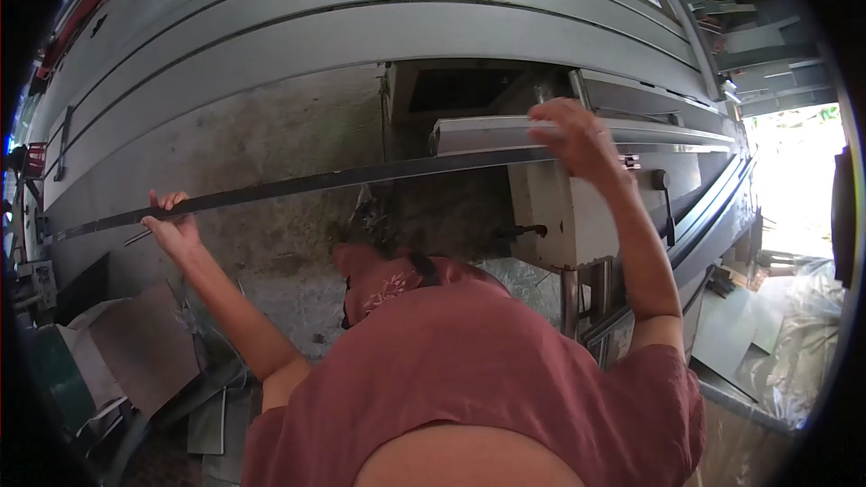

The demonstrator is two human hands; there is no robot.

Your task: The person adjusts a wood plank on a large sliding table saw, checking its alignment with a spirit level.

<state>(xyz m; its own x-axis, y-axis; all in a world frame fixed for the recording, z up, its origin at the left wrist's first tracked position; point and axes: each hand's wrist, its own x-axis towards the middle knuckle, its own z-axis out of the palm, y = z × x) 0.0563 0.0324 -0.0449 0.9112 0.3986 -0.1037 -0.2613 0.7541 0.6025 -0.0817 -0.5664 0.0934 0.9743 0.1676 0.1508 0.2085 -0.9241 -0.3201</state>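
A long dark metal bar (316, 182) stretches across the view from the far left to the machine at the right. My left hand (171, 221) is wrapped round the bar near its left part. My right hand (577, 140) is raised over the bar's right part, its fingers apart; whether it touches the bar I cannot tell. Behind the bar, a light metal profile (487, 136) lies on the machine and passes behind my right hand. A thin rod (137, 238) shows just below my left hand.
A large grey slatted surface (361, 27) spans the top. The pale machine housing (546, 216) has a black handle (664, 207) to its right. Sheets and a brown board (144, 347) stand at lower left. Clear plastic sheeting (803, 343) and panels lie at right.
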